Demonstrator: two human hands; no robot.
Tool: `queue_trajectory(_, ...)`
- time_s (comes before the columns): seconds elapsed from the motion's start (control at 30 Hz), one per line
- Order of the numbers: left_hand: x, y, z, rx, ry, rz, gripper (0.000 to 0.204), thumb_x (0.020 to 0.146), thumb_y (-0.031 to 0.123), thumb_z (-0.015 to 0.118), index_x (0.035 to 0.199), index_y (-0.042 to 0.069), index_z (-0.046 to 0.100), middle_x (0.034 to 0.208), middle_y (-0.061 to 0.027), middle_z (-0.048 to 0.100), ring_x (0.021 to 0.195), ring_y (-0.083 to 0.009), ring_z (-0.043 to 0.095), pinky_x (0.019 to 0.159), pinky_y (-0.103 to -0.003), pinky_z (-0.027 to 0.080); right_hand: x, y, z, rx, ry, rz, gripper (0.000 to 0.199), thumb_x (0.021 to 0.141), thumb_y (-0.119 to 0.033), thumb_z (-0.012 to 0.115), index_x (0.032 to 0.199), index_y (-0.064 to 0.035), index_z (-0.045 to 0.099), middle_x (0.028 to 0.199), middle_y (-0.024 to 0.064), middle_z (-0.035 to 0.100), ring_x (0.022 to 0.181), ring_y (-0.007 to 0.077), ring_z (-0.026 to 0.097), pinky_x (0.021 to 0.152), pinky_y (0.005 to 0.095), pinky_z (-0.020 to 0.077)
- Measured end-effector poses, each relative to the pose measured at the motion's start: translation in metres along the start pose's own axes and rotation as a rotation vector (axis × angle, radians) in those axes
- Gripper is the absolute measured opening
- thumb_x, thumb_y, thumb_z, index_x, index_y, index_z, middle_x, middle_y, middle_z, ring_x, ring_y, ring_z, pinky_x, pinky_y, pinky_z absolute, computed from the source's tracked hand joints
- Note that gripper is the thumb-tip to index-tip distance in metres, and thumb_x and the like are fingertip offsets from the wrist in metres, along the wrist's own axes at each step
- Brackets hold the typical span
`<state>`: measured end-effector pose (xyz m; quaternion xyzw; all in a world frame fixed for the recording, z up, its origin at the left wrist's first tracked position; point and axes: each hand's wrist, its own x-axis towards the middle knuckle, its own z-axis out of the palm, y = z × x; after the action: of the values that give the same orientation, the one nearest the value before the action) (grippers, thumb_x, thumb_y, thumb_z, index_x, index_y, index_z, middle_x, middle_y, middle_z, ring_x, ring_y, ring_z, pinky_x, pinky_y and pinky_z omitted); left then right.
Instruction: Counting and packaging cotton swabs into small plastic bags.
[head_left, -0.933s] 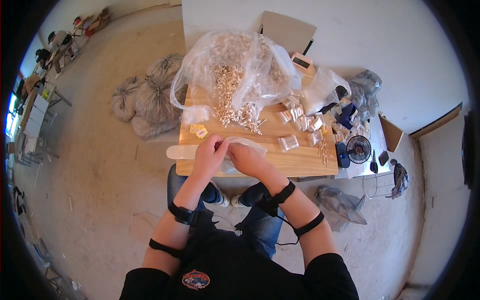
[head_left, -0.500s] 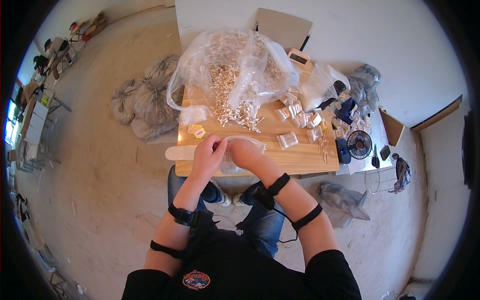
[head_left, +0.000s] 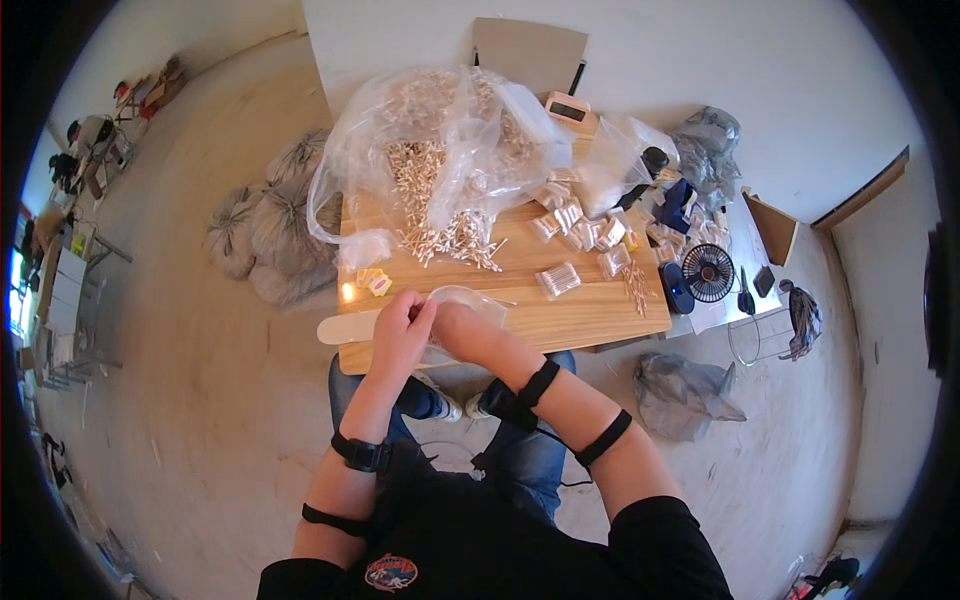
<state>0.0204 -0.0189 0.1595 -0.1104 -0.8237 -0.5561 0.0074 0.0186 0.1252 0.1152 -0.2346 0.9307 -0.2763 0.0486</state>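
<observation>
While both hands met at the near edge of the wooden table [head_left: 560,320], the small clear plastic bag [head_left: 468,300] lay directly between and just ahead of them, touching both. The left hand [head_left: 402,325] was curled, its fingertips pinched at the bag's left rim; the right hand [head_left: 462,332] was closed loosely on the bag's underside (whether it also gripped anything inside could not be told). The bag's long axis ran roughly left to right, along the table edge, and neither hand was clearly nearer.

Farther out, beyond the hands, a scattered heap of cotton swabs [head_left: 452,235] spilled from a large clear plastic sack [head_left: 430,130]. To the right of the heap lay several small filled packets [head_left: 575,225], one more packet [head_left: 558,280] standing apart, closer to the person. Small yellow items [head_left: 372,282] sat near the table's left edge, beside a pale flat strip [head_left: 345,325] that overhung it.

At the table's right end stood a small black fan [head_left: 708,272]. Tied grey sacks [head_left: 265,235] rested on the concrete floor [head_left: 200,420] to the left; a grey bag [head_left: 685,395] lay to the right.
</observation>
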Motion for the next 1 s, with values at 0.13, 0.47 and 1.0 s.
queue_trajectory(0.13,0.003,0.001,-0.005,-0.017,0.029,-0.079,0.017,0.086,0.015,0.065,0.080,0.001,0.057,0.064,-0.0083,0.058,0.057,-0.0153,0.054,0.055,-0.030,0.043,-0.007,-0.006,-0.024,0.054,0.075,-0.088,0.015,0.079,-0.009,0.059,0.088,-0.0011,0.069,0.088,0.0191,0.067,0.085,0.0347,0.064,0.076,0.0419,0.0497)
queue_trajectory(0.47,-0.002,0.018,-0.017,0.072,0.000,-0.077,0.017,0.086,0.015,0.067,0.081,0.002,0.056,0.065,-0.0023,0.055,0.059,-0.0099,0.049,0.055,-0.027,0.041,-0.078,0.171,-0.072,-0.182,0.402,0.406,0.046,0.075,0.002,0.055,0.120,-0.0065,0.059,0.117,0.0142,0.061,0.115,0.0323,0.054,0.097,0.0414,0.0446)
queue_trajectory(1.0,-0.002,0.016,-0.016,0.188,0.028,0.008,0.017,0.081,0.014,0.069,0.081,0.002,0.057,0.060,-0.0049,0.051,0.054,-0.0148,0.049,0.055,-0.029,0.043,-0.103,0.130,-0.056,0.511,0.822,0.686,0.032,0.082,-0.001,0.062,0.113,-0.0021,0.054,0.097,0.0116,0.062,0.085,0.0228,0.065,0.066,0.0349,0.0525)
